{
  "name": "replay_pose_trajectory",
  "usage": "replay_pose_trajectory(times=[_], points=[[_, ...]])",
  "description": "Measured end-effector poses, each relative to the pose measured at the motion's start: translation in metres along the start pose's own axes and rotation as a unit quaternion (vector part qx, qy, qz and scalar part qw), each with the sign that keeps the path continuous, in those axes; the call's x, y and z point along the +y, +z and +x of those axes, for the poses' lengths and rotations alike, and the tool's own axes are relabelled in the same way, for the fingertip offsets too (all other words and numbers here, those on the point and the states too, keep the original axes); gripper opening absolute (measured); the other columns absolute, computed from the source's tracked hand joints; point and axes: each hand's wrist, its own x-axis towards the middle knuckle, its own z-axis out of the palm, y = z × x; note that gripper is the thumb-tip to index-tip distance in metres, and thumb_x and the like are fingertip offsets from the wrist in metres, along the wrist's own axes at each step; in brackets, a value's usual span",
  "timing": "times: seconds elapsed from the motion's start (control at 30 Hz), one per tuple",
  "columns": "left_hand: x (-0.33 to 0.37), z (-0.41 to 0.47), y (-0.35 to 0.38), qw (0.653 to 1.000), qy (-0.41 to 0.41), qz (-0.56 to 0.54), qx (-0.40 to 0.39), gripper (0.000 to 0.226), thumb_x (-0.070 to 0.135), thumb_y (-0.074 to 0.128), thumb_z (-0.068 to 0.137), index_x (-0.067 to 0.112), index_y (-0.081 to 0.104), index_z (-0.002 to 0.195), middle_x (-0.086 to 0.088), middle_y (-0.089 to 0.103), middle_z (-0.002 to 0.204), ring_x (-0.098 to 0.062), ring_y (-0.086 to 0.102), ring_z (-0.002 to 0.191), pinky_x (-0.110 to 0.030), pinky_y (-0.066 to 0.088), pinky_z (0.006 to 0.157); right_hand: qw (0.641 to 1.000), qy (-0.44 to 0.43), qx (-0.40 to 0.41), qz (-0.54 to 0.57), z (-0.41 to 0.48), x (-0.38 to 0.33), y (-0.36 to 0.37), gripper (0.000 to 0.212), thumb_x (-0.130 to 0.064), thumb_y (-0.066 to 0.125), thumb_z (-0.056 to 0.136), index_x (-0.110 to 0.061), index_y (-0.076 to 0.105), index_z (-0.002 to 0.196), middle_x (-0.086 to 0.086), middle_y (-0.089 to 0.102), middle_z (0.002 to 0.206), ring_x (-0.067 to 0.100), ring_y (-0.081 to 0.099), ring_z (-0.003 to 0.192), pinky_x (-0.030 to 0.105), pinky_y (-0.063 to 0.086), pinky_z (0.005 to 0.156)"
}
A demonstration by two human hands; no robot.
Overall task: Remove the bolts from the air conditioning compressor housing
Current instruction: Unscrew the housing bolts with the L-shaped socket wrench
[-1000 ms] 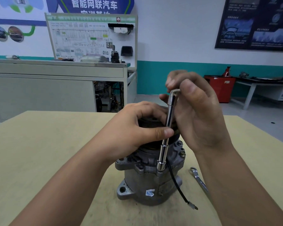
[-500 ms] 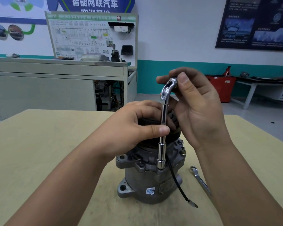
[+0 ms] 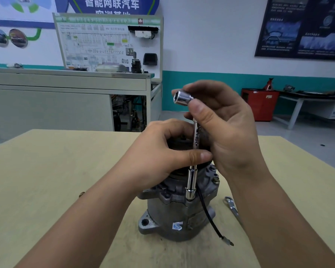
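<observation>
A person works a chrome L-shaped socket wrench [image 3: 193, 182] on a grey cast-metal air conditioning compressor housing [image 3: 168, 221], which stands upright at the middle of a pale wooden table [image 3: 46, 171]. Within the last second the wrench's short upper arm has swung round. Its open hexagon mouth, earlier tucked behind the fingers, now faces left and toward the camera, while the lower socket has stayed seated on a flange bolt that it hides. That suggests the bolt is already loose enough to spin out with the fingers. The wrench's long axis runs near vertical, in line with the housing's own. The right hand [image 3: 226, 132] pinches the bend between thumb and curled fingers; the left hand [image 3: 161, 155] clasps the black pulley [image 3: 177, 146] on top, thumb pressed to the shank. Other hex-head bolts [image 3: 215, 180] remain in the flange at right — work left to do.
</observation>
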Motion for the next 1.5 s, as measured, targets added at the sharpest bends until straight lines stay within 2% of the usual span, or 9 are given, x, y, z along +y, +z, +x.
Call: replay_pose_trajectory(times=[0.3,0.43,0.57,0.67,0.87,1.0,1.1,1.33,1.5], points=[[-0.001,0.001,-0.009,0.999,-0.003,-0.013,-0.033,0.013,0.024,0.078,0.070,0.016,0.072,0.080,0.007,0.067,0.097,-0.012,0.065,0.097,-0.025,0.050,0.090,0.992,0.012,-0.045,0.120,-0.001,-0.006,-0.003,0.018,-0.007,0.063,0.078,-0.017,0.073,0.090,-0.006,0.072,0.091,0.010,0.066,0.089,0.021,0.049,0.076],[0.000,0.000,-0.012,0.999,-0.003,0.007,-0.054,0.016,0.025,0.067,0.069,0.015,0.069,0.081,0.003,0.066,0.104,-0.011,0.063,0.100,-0.022,0.047,0.092,0.987,0.009,-0.020,0.159,0.000,-0.008,-0.001,0.018,-0.029,0.073,0.067,-0.016,0.068,0.079,-0.002,0.066,0.078,0.010,0.062,0.078,0.024,0.048,0.072],[-0.001,0.001,-0.012,0.999,-0.012,-0.011,-0.051,0.011,0.024,0.069,0.066,0.017,0.064,0.072,0.007,0.067,0.095,-0.012,0.064,0.095,-0.021,0.048,0.087,0.981,0.033,0.031,0.190,0.002,-0.005,-0.003,0.011,-0.007,0.070,0.075,-0.017,0.068,0.070,0.001,0.063,0.076,0.013,0.061,0.072,0.025,0.050,0.068],[-0.002,0.000,-0.011,0.998,-0.018,-0.026,-0.049,0.014,0.025,0.072,0.063,0.019,0.061,0.069,0.012,0.068,0.088,-0.006,0.065,0.084,-0.016,0.048,0.077,0.973,0.045,0.049,0.221,0.002,-0.003,-0.005,0.010,-0.011,0.060,0.075,-0.014,0.069,0.074,0.002,0.067,0.075,0.014,0.064,0.072,0.026,0.053,0.066],[-0.004,0.000,-0.008,0.999,-0.035,-0.006,-0.016,0.016,0.030,0.078,0.062,0.028,0.062,0.064,0.002,0.072,0.095,-0.016,0.069,0.089,-0.034,0.054,0.086,0.988,0.062,0.092,0.104,0.002,0.001,-0.003,0.007,-0.014,0.062,0.081,-0.016,0.069,0.082,-0.001,0.069,0.085,0.016,0.061,0.078,0.027,0.053,0.062],[-0.003,0.001,-0.005,0.999,-0.029,0.016,-0.002,0.017,0.033,0.077,0.061,0.026,0.063,0.067,0.002,0.069,0.085,-0.016,0.067,0.081,-0.036,0.053,0.079,0.997,0.029,0.066,-0.015,0.002,0.003,-0.002,0.013,-0.018,0.068,0.077,-0.024,0.070,0.089,0.003,0.064,0.102,0.015,0.059,0.095,0.036,0.052,0.079],[-0.001,0.002,-0.005,0.999,-0.003,0.036,-0.017,0.029,0.033,0.083,0.064,0.014,0.073,0.083,0.003,0.068,0.095,-0.012,0.065,0.092,-0.032,0.051,0.088,0.998,0.031,0.052,-0.026,0.002,0.005,-0.003,0.019,-0.014,0.068,0.078,-0.024,0.070,0.093,0.000,0.067,0.102,0.015,0.060,0.099,0.047,0.049,0.092],[0.000,0.001,-0.003,0.999,0.009,0.020,-0.026,0.024,0.031,0.072,0.064,0.015,0.075,0.081,0.006,0.067,0.096,-0.008,0.065,0.095,-0.026,0.050,0.089,0.997,0.031,-0.061,0.035,0.000,-0.002,-0.005,0.023,-0.005,0.055,0.088,-0.014,0.064,0.107,-0.002,0.070,0.111,0.014,0.062,0.110,0.027,0.048,0.089],[-0.001,0.001,-0.003,1.000,0.010,0.014,-0.017,0.023,0.032,0.072,0.062,0.017,0.074,0.078,0.006,0.068,0.094,-0.009,0.066,0.092,-0.026,0.051,0.087,0.992,0.020,-0.085,0.088,-0.001,-0.005,-0.003,0.025,-0.002,0.057,0.080,-0.012,0.064,0.103,0.000,0.072,0.102,0.012,0.066,0.099,0.020,0.049,0.083]])
